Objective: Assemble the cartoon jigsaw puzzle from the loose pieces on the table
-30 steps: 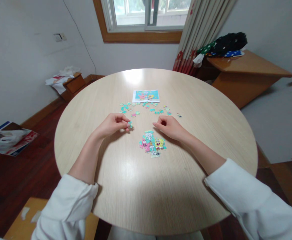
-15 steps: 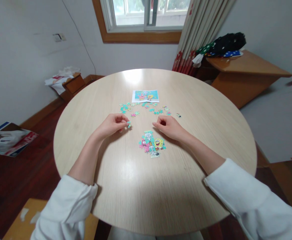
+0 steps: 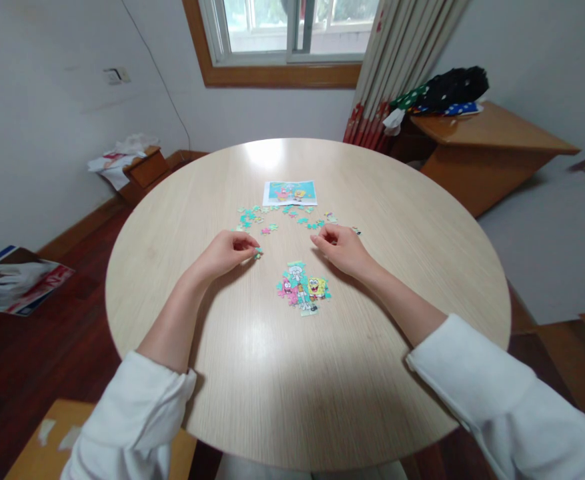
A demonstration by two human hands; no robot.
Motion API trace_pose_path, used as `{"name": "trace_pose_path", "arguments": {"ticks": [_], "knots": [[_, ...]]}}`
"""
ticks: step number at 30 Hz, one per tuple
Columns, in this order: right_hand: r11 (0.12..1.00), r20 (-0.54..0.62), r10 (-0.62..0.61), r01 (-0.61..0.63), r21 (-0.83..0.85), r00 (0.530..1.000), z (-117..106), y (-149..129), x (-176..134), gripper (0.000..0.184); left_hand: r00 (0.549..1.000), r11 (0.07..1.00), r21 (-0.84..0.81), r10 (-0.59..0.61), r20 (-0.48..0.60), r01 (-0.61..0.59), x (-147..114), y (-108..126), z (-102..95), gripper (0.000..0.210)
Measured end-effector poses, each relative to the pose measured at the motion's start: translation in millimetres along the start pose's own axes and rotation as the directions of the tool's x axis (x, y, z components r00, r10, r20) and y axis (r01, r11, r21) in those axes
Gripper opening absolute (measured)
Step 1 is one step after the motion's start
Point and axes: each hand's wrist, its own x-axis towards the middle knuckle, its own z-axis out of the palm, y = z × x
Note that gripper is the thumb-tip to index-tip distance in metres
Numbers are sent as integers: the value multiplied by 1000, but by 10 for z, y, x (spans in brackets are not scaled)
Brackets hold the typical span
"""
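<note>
My left hand [image 3: 232, 253] pinches a small teal jigsaw piece [image 3: 259, 253] between thumb and fingertips, just above the table. To the right, my right hand [image 3: 339, 247] hovers by the loose pieces with its fingers curled in; no piece shows at its fingertips. Between and nearer to me lies a partly joined jigsaw puzzle [image 3: 302, 290] with pink, white and yellow cartoon figures on teal. Loose jigsaw pieces [image 3: 247, 217], mostly teal with some pink, are scattered in an arc beyond both hands. Behind them rests a printed reference picture [image 3: 292, 193] of the cartoon figures.
Everything lies on a round pale wood table [image 3: 272, 387]. At the back right stands a wooden desk [image 3: 497, 133] with dark cloth [image 3: 457, 87] heaped on it. A window [image 3: 292, 30] and a curtain [image 3: 397, 60] are beyond the table. A cardboard box [image 3: 47, 440] sits lower left.
My right hand has moved slightly away from me and right, toward the loose pieces. The left hand still pinches its piece, now turned or lowered a little. The joined puzzle looks the same.
</note>
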Motion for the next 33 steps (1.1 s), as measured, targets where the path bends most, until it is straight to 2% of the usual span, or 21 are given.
{"name": "trace_pose_path", "arguments": {"ticks": [15, 26, 33], "knots": [[997, -73, 9, -14, -73, 997, -45, 33, 33, 26, 999, 986, 166, 27, -26, -22, 35, -78, 18, 14], [988, -284, 19, -61, -140, 959, -253, 202, 162, 29, 998, 978, 208, 18, -65, -4, 34, -10, 38, 6], [979, -340, 38, -104, -178, 940, -318, 250, 193, 28, 998, 965, 262, 22, -64, -5, 21, 7, 27, 5]]}}
